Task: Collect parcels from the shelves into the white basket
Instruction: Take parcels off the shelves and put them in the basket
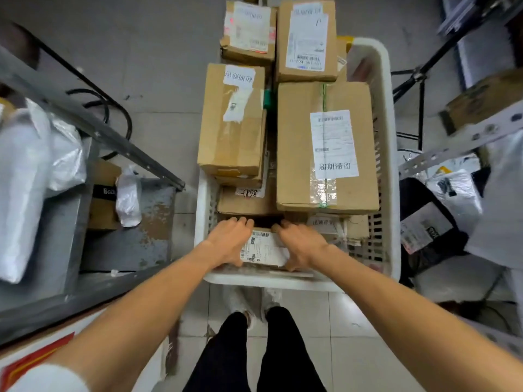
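Your left hand and right hand both gripped a small white-labelled brown cardboard parcel, at the near end of the white plastic basket, bigger brown cardboard boxes piled beyond.

Pale grey floor tiles fill the upper left of the frame and run down the centre aisle, scuffed and with dark grout lines. A grey metal shelf rack slants across the left side — its lower deck worn to rust-brown patches. At the right edge runs a perforated white shelf rail. The light is soft and even.
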A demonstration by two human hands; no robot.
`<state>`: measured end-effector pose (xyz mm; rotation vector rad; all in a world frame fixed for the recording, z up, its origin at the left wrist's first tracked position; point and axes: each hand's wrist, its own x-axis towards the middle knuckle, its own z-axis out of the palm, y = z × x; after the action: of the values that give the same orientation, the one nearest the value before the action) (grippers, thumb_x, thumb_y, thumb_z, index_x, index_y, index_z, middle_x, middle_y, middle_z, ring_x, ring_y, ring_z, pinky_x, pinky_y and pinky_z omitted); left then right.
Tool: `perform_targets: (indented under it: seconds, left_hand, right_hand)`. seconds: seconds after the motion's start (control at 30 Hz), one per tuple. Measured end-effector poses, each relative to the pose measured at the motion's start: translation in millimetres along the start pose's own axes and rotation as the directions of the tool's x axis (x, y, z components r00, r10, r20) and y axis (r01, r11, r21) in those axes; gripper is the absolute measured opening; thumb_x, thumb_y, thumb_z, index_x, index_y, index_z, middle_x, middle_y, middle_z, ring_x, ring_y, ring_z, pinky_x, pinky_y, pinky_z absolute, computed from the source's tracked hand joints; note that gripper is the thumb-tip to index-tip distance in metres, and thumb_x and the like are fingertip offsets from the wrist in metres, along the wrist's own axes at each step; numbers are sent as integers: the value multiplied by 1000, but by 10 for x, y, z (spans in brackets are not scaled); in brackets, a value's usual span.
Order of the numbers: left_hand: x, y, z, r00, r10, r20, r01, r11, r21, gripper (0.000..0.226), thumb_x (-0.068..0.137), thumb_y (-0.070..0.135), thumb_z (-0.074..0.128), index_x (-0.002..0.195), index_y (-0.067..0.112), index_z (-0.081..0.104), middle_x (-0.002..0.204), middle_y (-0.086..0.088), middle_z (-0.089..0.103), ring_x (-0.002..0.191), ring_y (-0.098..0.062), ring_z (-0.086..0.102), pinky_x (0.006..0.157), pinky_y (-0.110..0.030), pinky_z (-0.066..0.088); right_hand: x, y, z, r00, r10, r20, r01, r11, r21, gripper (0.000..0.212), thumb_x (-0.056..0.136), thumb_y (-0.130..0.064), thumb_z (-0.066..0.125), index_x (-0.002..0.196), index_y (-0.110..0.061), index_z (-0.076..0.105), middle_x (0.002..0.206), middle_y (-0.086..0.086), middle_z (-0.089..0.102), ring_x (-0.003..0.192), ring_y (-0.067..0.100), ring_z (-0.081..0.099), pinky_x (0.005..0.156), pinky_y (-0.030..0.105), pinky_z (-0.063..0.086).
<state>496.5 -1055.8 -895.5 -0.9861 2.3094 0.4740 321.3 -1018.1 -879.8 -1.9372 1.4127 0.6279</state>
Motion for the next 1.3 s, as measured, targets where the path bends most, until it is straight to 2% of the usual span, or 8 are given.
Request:
perform_targets:
  seconds: [0.3,0.4,0.5,0.73,0.83,0.97,1.13,1.3]
  left_hand:
    - [126,-17,201,993,-49,110,50,999,-12,89,67,32,85,135,2,36,123,-14,52,109,-29,55,90,-35,49]
    - [178,-6,240,986,-81,145,84,996,-16,71,74,14,79,132,2,39,120,-14,53,107,-29,57,88,-35,50]
    - [235,-18,218,981,-76,176,83,996,-33,49,85,-4,61,131,1,43,122,-15,53,111,-31,57,88,-34,47]
    - [85,-293,86,990,-71,126,85,990,-113,43,87,-4,55,129,4,49,121,-15,55,108,-30,57,92,-37,48]
    - [-21,-257,13,995,-52,88,63,990,-128,40,87,-4,55,126,6,52,116,-13,58,103,-29,59,89,-37,50]
    - [-177,-90,-143,997,-64,38,70,986,-152,37,87,-4,53,122,7,55,111,-12,61,98,-28,60,83,-36,51]
    - [-426,104,-481,990,-141,24,143,973,-180,25,86,5,58,111,8,59,109,-11,62,97,-27,60,79,-32,49]
    - [-804,314,-794,978,-209,-23,199,956,-216,35,80,20,70,110,10,57,107,-10,61,93,-25,61,70,-31,47]
  right_hand:
    - [266,7,136,997,-79,10,79,997,-15,87,71,-27,83,142,-9,35,135,10,46,115,29,53,92,37,46]
    - [364,-14,217,995,-96,12,97,995,-26,77,74,-23,80,138,-7,40,133,11,49,113,29,53,90,34,45]
    - [497,-86,267,995,-95,37,96,995,-36,63,76,-20,78,130,-7,49,128,11,53,112,28,54,90,34,45]
    - [643,-270,465,998,-34,46,40,991,-131,36,86,-13,68,121,-8,60,119,11,62,108,29,57,89,38,49]
    - [570,-274,428,997,-2,73,5,999,-46,36,90,-13,62,125,-6,54,124,14,57,112,29,55,92,37,46]
    - [424,-270,164,995,42,92,-52,992,116,33,93,-27,59,120,-9,55,121,13,58,105,27,58,89,35,49]
    - [56,-309,-219,999,12,31,-14,999,47,35,91,-35,62,117,-11,59,114,9,62,101,28,61,85,37,51]
    - [-460,-406,-490,1000,10,-20,-10,1000,11,35,88,-35,66,115,-15,59,109,6,65,98,24,63,89,37,52]
